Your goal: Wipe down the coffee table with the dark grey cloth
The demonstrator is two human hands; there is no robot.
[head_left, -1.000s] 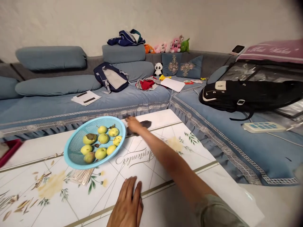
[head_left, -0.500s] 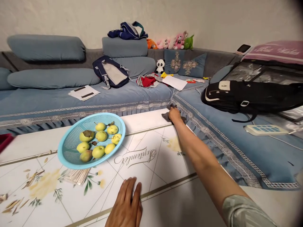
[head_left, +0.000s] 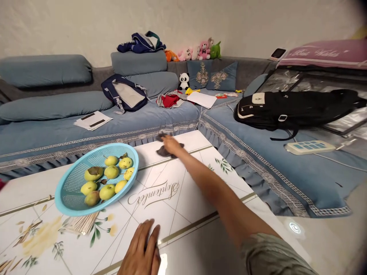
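Out at the far edge of the white patterned table [head_left: 160, 214], my right hand [head_left: 171, 145] is closed on a dark grey cloth [head_left: 164, 151], pressed against the tabletop. My left hand [head_left: 140, 250] lies on the table near the front, fingers stretched out, holding nothing. Left of my right arm stands a light blue plastic basket [head_left: 61, 202] with several yellow-green fruits [head_left: 111, 172] in it, pear- or apple-like. A dark leaf covers part of one fruit. Under the basket's near rim sticks out a bundle of thin wooden sticks [head_left: 83, 223].
Brown peel-like scraps [head_left: 27, 233] are scattered at the table's left. A blue sofa [head_left: 160, 118] borders the far and right sides, bearing papers [head_left: 93, 120], a navy backpack [head_left: 126, 93], a black bag [head_left: 286, 109] and a power strip [head_left: 311, 147].
My right hand has slid the cloth leftward along the far edge, from the table's far right corner toward the basket. My left hand stays on the table; the view has shifted slightly.
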